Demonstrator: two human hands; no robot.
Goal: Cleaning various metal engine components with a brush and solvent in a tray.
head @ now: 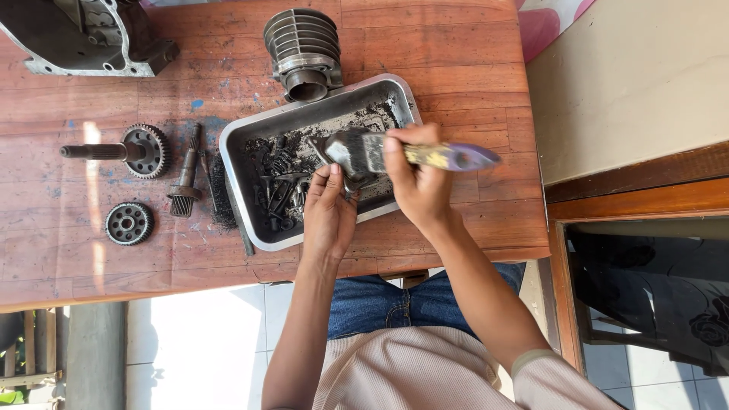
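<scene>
Jeans (pixel 395 300) and a ribbed beige top (pixel 425 372) are seen nearest the lens, with 2 bare forearms reaching up toward 12 o'clock over the edge of a wooden bench (pixel 471 83). A grimy metal tray (pixel 244 199) is set on the bench, holding a heap of small black parts (pixel 277 186) in dark residue. The right hand (pixel 418 178) is clenched around the handle of a brush (pixel 380 152), whose bristles are pointed toward 9 o'clock and laid against a small part (pixel 351 182) over the tray. That part is pinched in the left hand (pixel 328 209); its shape cannot be told, being mostly hidden by fingers and bristles.

Scrubbing of this 1 piece is judged to be the step in hand, with the other parts in the tray not yet cleaned. The next move is judged to call for the piece to be turned in the left grip so that an unbrushed face is offered to the bristles.

Outside the tray, a finned cylinder (pixel 304 49) stands at 12 o'clock, touching the rim. At 9 o'clock, 2 gears (pixel 144 150) (pixel 129 223) and a splined shaft (pixel 187 175) are laid apart on the bench. An engine casing (pixel 91 34) lies at 10 o'clock.
</scene>
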